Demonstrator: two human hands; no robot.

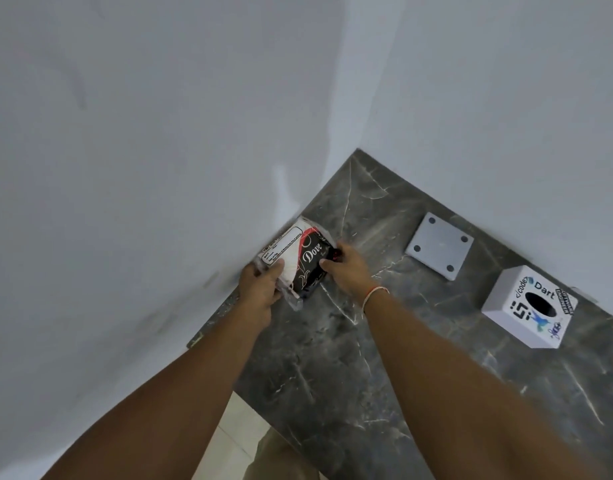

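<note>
Dove packet (303, 259) is held beside the wall (159, 168), at the far-left edge of the worktop (367, 358). The left hand (260, 289) wraps its grip round the near end. The right hand (346, 271) pinches the opposite edge, likely bracing it for tearing open.

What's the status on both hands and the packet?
Left hand grips the packet at its near end; right hand pinches its right edge. Packet against the wall, over the counter. Grey plate and white box off right, not in the way.
</note>
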